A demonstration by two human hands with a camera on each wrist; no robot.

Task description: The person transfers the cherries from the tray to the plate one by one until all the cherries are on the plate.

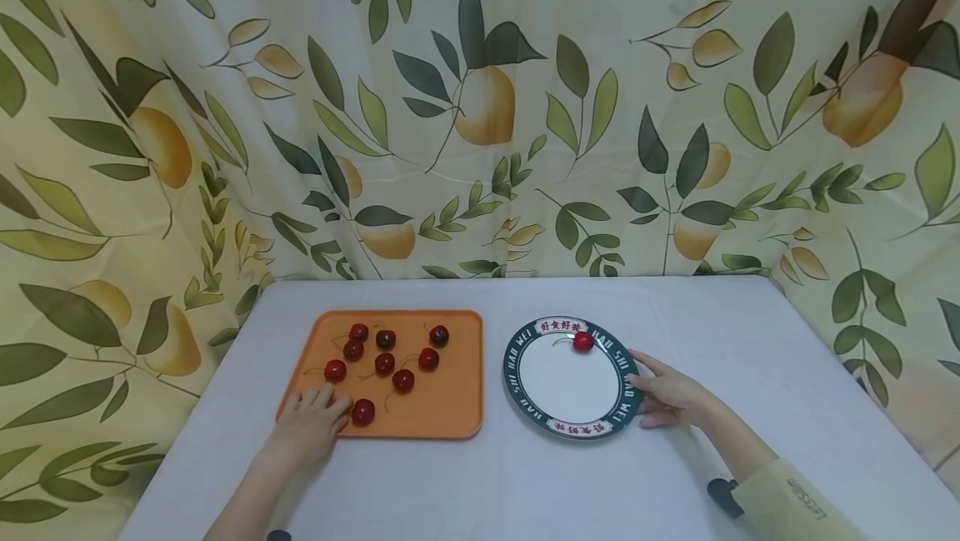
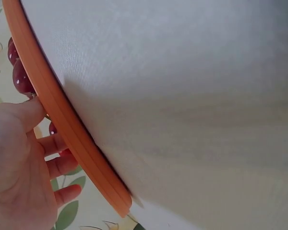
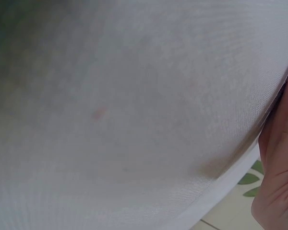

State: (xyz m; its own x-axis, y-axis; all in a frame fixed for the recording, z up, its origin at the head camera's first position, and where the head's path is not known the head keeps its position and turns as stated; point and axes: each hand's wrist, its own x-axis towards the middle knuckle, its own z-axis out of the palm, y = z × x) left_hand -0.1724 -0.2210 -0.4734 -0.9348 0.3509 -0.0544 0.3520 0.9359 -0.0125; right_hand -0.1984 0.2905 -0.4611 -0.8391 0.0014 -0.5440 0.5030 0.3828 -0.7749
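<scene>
An orange tray (image 1: 457, 391) carries several dark red cherries with thin stems. My left hand (image 1: 311, 424) lies over its front left corner, fingers loosely extended, the fingertips right beside a cherry (image 1: 363, 412) near the front edge. In the left wrist view, the thumb and fingers of the left hand (image 2: 19, 158) show behind the tray's rim (image 2: 62, 110), partly hidden by it. On the right, my right hand (image 1: 671, 391) grips the right rim of a round plate (image 1: 566, 383) with a dark patterned border. One cherry (image 1: 582, 342) rests on the plate's far side.
Both the tray and the plate stand on a table with a white cloth (image 1: 495, 491). A curtain (image 1: 480, 191) printed with fruit and leaves hangs behind the table and along its sides. A gap of white cloth separates tray from plate.
</scene>
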